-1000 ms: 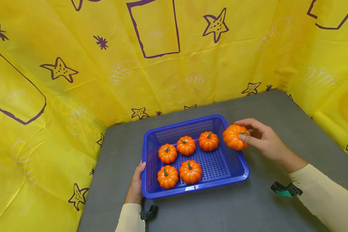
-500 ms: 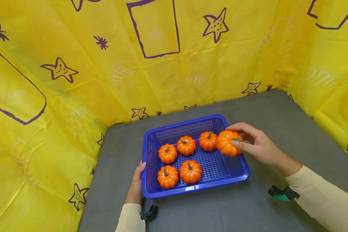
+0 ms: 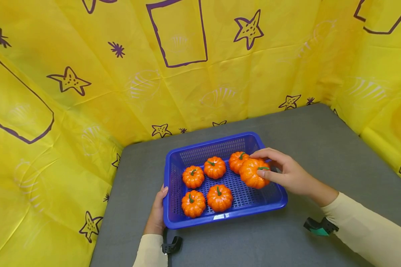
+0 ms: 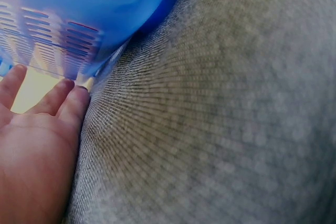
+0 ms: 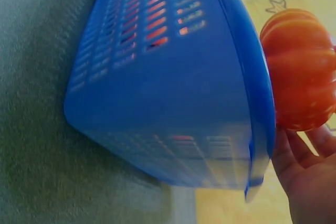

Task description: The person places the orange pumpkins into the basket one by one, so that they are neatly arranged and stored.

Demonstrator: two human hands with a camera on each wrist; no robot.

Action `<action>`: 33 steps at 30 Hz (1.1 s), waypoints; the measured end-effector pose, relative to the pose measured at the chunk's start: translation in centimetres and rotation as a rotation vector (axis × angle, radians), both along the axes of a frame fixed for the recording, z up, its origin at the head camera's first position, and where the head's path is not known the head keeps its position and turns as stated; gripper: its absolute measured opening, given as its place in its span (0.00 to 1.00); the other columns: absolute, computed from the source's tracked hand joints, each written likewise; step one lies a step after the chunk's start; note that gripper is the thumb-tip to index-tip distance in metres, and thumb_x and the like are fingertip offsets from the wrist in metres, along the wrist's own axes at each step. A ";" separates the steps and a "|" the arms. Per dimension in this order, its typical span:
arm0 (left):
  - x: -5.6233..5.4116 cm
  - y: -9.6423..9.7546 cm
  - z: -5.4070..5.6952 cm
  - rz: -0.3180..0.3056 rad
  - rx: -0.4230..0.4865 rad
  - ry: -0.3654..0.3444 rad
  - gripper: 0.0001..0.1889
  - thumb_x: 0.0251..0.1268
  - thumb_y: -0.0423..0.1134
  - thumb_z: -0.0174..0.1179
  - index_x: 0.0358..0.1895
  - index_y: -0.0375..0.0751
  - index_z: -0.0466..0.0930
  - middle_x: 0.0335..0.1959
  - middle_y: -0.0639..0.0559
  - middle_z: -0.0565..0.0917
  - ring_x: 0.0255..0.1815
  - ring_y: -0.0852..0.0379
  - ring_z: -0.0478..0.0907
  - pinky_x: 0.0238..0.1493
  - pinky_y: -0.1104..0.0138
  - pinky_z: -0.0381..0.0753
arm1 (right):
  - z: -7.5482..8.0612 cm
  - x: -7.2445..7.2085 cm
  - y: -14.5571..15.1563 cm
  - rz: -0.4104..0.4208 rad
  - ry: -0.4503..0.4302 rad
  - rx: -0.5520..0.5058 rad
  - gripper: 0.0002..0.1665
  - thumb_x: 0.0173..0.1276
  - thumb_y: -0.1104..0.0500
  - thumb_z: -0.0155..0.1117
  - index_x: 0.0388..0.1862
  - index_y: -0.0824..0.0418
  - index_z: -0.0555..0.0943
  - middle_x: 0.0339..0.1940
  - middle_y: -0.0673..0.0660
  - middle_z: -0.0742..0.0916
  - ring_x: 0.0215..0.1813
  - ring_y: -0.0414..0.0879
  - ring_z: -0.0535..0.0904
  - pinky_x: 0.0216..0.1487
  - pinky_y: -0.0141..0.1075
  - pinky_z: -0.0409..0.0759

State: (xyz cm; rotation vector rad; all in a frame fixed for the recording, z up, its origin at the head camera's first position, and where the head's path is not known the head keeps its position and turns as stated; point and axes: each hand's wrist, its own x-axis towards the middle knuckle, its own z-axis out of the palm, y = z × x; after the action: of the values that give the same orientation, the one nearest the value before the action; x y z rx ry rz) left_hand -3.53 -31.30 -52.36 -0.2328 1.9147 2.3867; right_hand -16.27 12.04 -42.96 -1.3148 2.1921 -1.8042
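A blue perforated plastic basket (image 3: 250,211) stands on the grey table. My left hand (image 3: 158,204) holds its left end, thumb at the rim; in the left wrist view the fingers (image 4: 50,98) reach to the outer wall. Over the basket's right part, my right hand (image 3: 289,174) grips an orange toy pumpkin (image 3: 251,175) with a green stem, thumb next to the stem. Seen from the right wrist, this pumpkin (image 5: 299,72) shows beyond the basket rim (image 5: 257,77). Behind it, a partly covered pumpkin (image 3: 235,162) sits in the back row.
More pumpkins lie in the basket: two others in the back row (image 3: 215,167) and two in the front row (image 3: 219,198), towards the left. Yellow patterned cloth (image 3: 187,92) hangs behind and beside the grey table (image 3: 320,148). Each wrist wears a black strap (image 3: 172,245).
My right hand has carried the pumpkin leftward and down, from over the basket's right rim to above its inside. The left hand and basket have stayed put.
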 end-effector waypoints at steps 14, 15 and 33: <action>0.0 -0.1 -0.1 0.002 0.002 -0.007 0.40 0.81 0.58 0.41 0.91 0.55 0.43 0.80 0.34 0.63 0.66 0.46 0.77 0.64 0.53 0.80 | -0.5 0.7 -2.1 0.041 0.052 0.046 0.27 0.71 0.72 0.72 0.67 0.57 0.83 0.66 0.51 0.84 0.67 0.51 0.77 0.63 0.37 0.77; 0.0 -0.1 -0.1 0.003 0.001 -0.007 0.40 0.81 0.58 0.41 0.91 0.55 0.43 0.80 0.34 0.63 0.66 0.46 0.77 0.64 0.53 0.81 | -0.5 0.8 -2.3 0.044 0.052 0.047 0.27 0.72 0.71 0.72 0.67 0.56 0.83 0.66 0.51 0.85 0.69 0.51 0.77 0.65 0.36 0.76; 0.0 0.1 0.0 0.004 0.012 -0.004 0.39 0.81 0.57 0.41 0.90 0.54 0.45 0.76 0.36 0.68 0.64 0.47 0.79 0.63 0.53 0.81 | -1.3 1.5 -3.7 0.031 0.164 0.416 0.20 0.71 0.62 0.70 0.61 0.54 0.85 0.61 0.45 0.85 0.63 0.46 0.79 0.65 0.52 0.78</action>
State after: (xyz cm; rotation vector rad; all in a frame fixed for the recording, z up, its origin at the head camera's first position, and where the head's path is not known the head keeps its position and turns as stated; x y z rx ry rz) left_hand -3.50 -31.25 -52.33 -0.2410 1.8998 2.3975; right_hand -14.74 8.35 -44.27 -1.4237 2.4321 -1.1718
